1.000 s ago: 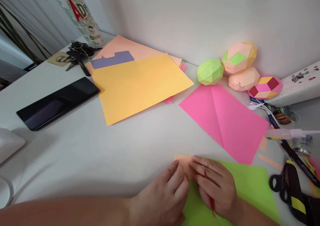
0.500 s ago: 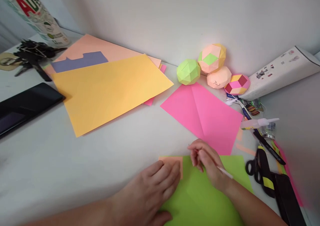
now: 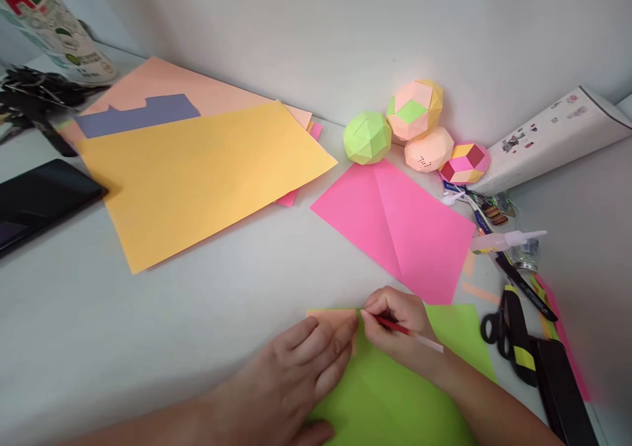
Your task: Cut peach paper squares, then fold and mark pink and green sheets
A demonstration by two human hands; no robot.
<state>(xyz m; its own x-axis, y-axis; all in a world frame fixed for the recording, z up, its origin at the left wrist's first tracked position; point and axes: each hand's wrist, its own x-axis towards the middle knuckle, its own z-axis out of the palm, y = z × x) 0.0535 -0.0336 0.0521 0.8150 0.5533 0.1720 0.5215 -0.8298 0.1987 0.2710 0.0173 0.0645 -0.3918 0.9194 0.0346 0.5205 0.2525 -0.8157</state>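
Observation:
My left hand (image 3: 301, 373) lies spread over a small peach paper piece (image 3: 330, 317), pressing it onto a green sheet (image 3: 399, 400). The fingers are stretched out and cover most of the piece. In my right hand (image 3: 397, 318) is a thin red-and-white pencil (image 3: 395, 325), pinched between thumb and fingers. Its tip is hidden by the fingertips, which are beside the top right corner of the peach piece, close to my left fingertips.
Beyond the hands lies a creased pink sheet (image 3: 390, 229), with several folded paper balls (image 3: 368, 138) behind it. A yellow sheet (image 3: 207, 183) and a black phone (image 3: 49, 202) are left. Scissors (image 3: 506, 331) and a glue bottle (image 3: 506, 241) lie right.
My right hand has come left and down to the corner of the peach piece, bringing the pencil with it. My left hand stays on the paper. The view has shifted slightly.

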